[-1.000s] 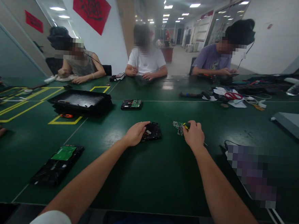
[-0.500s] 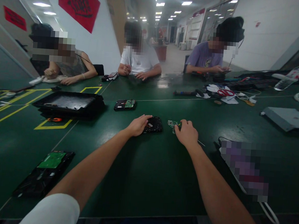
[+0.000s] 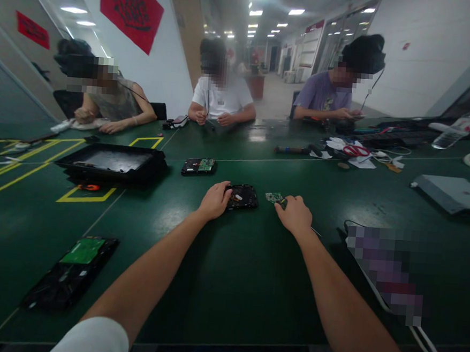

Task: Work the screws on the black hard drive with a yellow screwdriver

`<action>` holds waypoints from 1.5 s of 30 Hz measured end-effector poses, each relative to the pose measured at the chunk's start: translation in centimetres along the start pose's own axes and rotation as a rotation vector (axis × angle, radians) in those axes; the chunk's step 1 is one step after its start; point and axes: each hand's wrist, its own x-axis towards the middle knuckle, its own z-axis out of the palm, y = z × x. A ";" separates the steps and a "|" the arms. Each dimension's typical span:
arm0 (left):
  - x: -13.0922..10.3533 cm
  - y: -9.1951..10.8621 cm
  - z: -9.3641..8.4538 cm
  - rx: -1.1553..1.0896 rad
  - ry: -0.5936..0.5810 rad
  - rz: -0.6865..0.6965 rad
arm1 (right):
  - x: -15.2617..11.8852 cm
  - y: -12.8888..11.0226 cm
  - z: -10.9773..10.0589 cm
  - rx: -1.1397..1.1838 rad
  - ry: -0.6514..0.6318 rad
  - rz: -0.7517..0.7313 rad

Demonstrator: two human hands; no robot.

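From my end of the link I see my left hand (image 3: pixel 216 200) laid over the left edge of the drive (image 3: pixel 243 197), fingers close together; whether it truly grips or only rests there, I cannot tell. The drive lies flat on the table (image 3: pixel 244 273), between the two hands. My right hand (image 3: pixel 295 214) is narrow, curled round a screwdriver (image 3: pixel 284 203) whose shaft pokes out backward by the wrist. Its fingertips are at the board (image 3: pixel 272 197), just right of the drive and apart from it; whether they also pinch the board is hidden.

To do this well, I would press lightly with the left hand so the drive cannot skate on that smooth surface, and handle the board by its edges (the crowded face looks easy to scratch). I like the shaft pointing clear of both, as it does.

The drive is a dark, boxy shell with pale and coppery patches inside. The board is thin, green and speckled, irregular in outline. The table is glossy green. Farther off sits a second drive (image 3: pixel 198 166), a black block partly faced in green.
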 end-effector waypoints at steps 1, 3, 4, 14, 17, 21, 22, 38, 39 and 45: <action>-0.2 -0.1 -0.1 -0.012 0.002 -0.008 | 0.0 0.1 0.0 0.014 -0.004 0.014; -0.7 -0.4 -0.6 -0.052 -0.005 -0.020 | 0.1 0.2 -0.1 0.031 -0.007 0.029; -1.1 -0.5 -1.0 -0.079 -0.021 -0.022 | 0.1 0.3 -0.1 0.038 -0.010 0.024; -5.6 0.5 -4.0 -0.142 0.321 -0.252 | 0.1 0.2 -0.2 0.097 0.034 -0.002; -7.0 2.5 -4.1 -0.136 0.435 -0.427 | 0.0 0.2 0.0 0.105 0.081 -0.040; -8.2 6.6 -3.2 -0.329 0.191 -0.523 | 0.0 0.2 0.3 0.125 0.151 -0.094; -8.3 7.7 -2.8 -0.330 0.111 -0.485 | -0.1 0.2 0.3 0.131 0.179 -0.102; -8.8 9.8 -3.0 -0.507 -0.218 -0.099 | -2.4 -3.1 0.0 0.251 0.296 -0.329; -8.8 9.7 -2.9 -0.579 -0.233 -0.097 | -2.5 -3.3 0.0 0.261 0.305 -0.346; -9.0 9.4 -2.1 -1.177 -0.351 -0.246 | -2.6 -3.5 0.5 0.307 0.326 -0.384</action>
